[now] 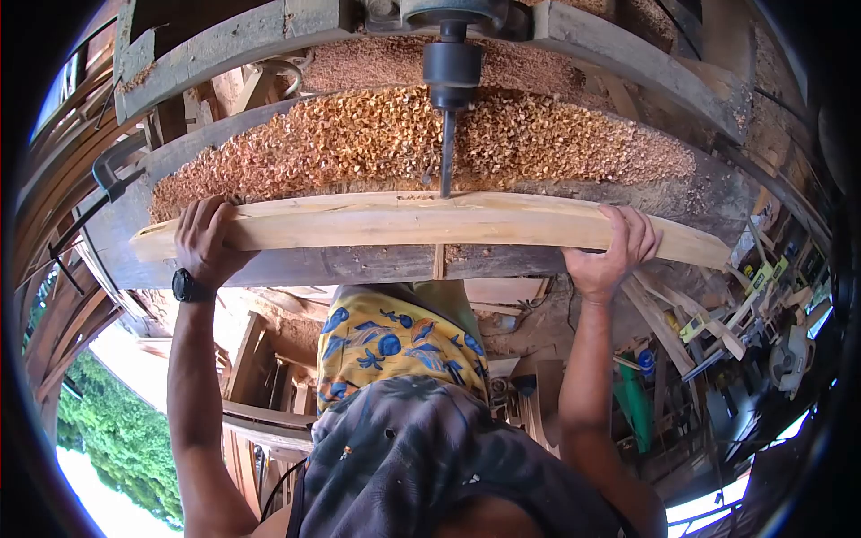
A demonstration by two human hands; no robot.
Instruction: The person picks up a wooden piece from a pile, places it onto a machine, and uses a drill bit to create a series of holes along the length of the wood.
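Note:
A long pale wooden beam [404, 224] lies across the dark work table [350, 264], its ends bowed by the wide lens. Near its left end, my left hand [211, 240] is closed around it, fingers over the far edge, a black watch on the wrist. My right hand [617, 244] grips the beam toward the right end, thumb on the near side. Between the hands, a drill bit [447, 148] in a black chuck [452, 73] points down at the beam's far edge. A rough slot [416, 197] with chips in it is cut just left of the bit.
Wood shavings [341, 139] are heaped behind the beam on both sides of the bit. A clamp [109, 175] is at the table's left end. A thick timber [224, 65] runs along the back. Tools and scrap wood [668, 327] clutter the lower right.

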